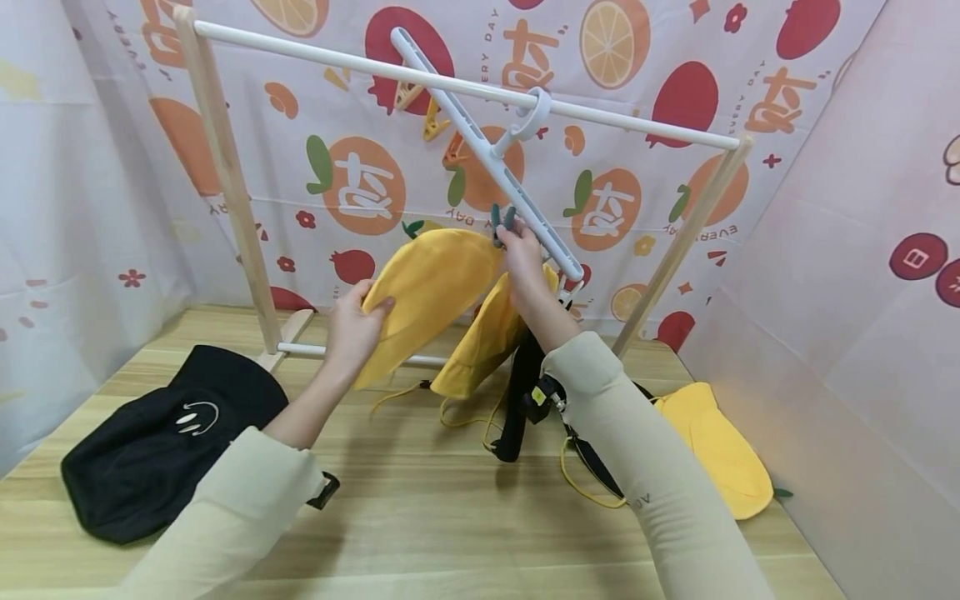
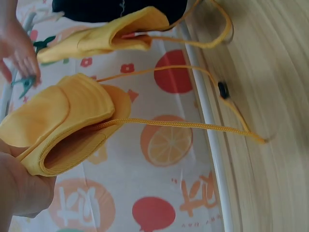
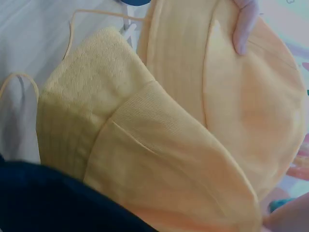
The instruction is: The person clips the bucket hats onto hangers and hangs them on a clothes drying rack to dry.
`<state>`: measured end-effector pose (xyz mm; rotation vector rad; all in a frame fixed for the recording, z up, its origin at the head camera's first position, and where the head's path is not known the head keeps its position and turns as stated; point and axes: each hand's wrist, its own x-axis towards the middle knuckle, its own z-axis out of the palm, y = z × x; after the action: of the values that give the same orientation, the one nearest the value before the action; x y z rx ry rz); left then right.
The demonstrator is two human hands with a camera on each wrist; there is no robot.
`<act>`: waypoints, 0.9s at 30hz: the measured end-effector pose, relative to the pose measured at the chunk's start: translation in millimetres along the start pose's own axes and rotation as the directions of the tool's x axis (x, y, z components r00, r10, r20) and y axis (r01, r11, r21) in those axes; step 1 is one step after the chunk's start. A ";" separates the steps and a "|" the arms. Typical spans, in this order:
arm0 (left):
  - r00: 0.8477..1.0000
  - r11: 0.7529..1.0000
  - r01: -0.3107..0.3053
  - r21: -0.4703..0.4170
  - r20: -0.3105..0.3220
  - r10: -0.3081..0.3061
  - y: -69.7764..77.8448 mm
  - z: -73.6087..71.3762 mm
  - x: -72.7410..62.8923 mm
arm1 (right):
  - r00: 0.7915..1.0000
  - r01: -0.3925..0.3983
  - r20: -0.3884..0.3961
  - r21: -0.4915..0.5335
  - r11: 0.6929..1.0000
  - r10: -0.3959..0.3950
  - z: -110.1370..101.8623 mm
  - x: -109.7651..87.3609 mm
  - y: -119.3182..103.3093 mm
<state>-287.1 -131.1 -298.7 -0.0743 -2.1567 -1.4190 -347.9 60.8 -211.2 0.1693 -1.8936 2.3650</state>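
Observation:
My left hand grips the edge of a yellow bucket hat, tilted up under the hanger; its cord hangs down in the left wrist view. With the fingertips of my right hand I pinch a dark green clip, just above the hat's top edge. The light-blue hanger hooks over the white rail and slopes down to the right. Beyond my right wrist hangs a second yellow hat, with another green clip at its top in the left wrist view. A black item hangs beside it, partly hidden by my arm.
A wooden-post rack with a white rail stands on the wooden table. Several clips, including a yellow clip, hang on the hanger's left arm. A black hat with a smiley lies left, another yellow hat right.

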 end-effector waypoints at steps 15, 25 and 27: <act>0.989 0.999 0.047 -0.012 0.139 -0.044 4.7 19.3 -6.6 | 0.999 -0.038 -0.008 0.448 0.893 0.046 -3.5 13.4 6.2; 0.977 1.000 0.004 0.030 0.213 -0.010 9.6 22.5 -7.6 | 0.998 0.027 0.035 0.377 0.926 -0.044 -23.2 19.9 4.7; 0.976 0.999 -0.018 0.038 0.220 0.009 13.0 24.4 -8.2 | 0.998 0.000 0.055 0.379 0.925 -0.022 -27.4 20.5 2.6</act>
<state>-286.0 -102.3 -298.8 -0.2410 -2.3569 -1.4159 -369.1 87.2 -216.5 0.2807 -1.4269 2.7215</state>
